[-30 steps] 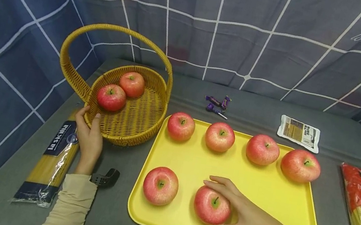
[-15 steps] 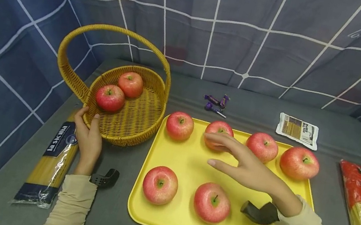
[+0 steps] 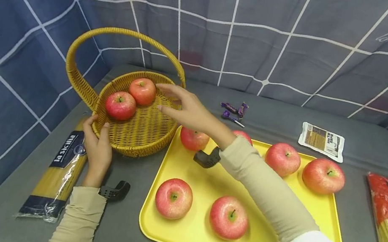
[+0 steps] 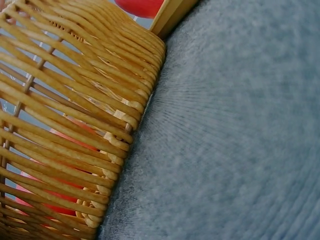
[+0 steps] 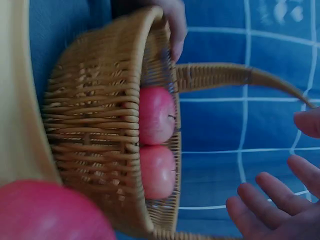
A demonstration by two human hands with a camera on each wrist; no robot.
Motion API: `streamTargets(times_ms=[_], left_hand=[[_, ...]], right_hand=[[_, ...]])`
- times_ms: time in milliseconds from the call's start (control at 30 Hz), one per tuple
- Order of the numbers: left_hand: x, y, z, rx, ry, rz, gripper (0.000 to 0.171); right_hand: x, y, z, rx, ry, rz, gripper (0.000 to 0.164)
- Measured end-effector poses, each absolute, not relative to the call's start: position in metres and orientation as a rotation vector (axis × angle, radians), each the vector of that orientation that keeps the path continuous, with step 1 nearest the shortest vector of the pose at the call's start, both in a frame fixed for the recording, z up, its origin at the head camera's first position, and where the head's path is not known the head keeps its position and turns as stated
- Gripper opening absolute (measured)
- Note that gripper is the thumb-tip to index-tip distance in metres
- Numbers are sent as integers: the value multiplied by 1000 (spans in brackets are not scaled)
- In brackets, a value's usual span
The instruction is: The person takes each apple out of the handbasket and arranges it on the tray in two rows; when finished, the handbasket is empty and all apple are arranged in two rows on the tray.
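**Steady support and a soft closing wanted for the reach**

The fingers (image 3: 169, 90) of the right hand (image 3: 185, 111) are spread, and nothing is grasped by them. They are held over the right side of the wicker basket (image 3: 140, 155), near the rear apple (image 3: 143, 91); in the right wrist view, hand and fruit are seen apart. The basket's near-left rim is gripped by the left hand (image 3: 98, 150), and that grip should be kept firm so that the basket is not tipped by a knock.

The rear apple and the front apple (image 3: 120, 105) are lodged close together in the basket, toward the bench's (image 3: 123, 220) far left corner. If either is to be handled, it is best cupped from opposite sides; by a push from one side it would probably be rolled into its neighbour. The arched handle (image 3: 128, 33) should be cleared by the knuckles.

Farther out, the yellow tray (image 3: 178, 238) is set toward the bench's near edge, with six apples borne on it. It is crossed by the right sleeve (image 3: 271, 189), and the black wrist device (image 3: 207, 157) is hung just beside the tray's far-left apple (image 3: 192, 139). The forearm is best kept high, so that no fruit is brushed.
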State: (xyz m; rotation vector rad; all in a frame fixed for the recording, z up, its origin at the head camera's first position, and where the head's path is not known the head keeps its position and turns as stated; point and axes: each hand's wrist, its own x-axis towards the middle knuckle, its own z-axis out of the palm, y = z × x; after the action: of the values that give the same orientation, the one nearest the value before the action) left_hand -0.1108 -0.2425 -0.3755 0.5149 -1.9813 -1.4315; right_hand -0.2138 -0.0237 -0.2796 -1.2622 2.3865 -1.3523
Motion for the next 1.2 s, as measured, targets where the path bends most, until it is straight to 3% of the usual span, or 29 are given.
streamTargets(times_ms=[300,667,833,1200], left_hand=[[-114,-250,-384,513,-1983,-1420,42],[-113,-247,-384,500,-1998,-1377,43],[-114,-248,-383,507,-2012,-1368,43],[-114,-250,-383,532,-2030,-1372,44]], right_hand=[[-250,-97,-295,-930,2335,-1537,51],[-240,-142,-323,-598,2149,-1560,76],[-233,-150,-336,-606,2134,-1503,78],[-228,-148,-347,-892,2243,-1291,97]])
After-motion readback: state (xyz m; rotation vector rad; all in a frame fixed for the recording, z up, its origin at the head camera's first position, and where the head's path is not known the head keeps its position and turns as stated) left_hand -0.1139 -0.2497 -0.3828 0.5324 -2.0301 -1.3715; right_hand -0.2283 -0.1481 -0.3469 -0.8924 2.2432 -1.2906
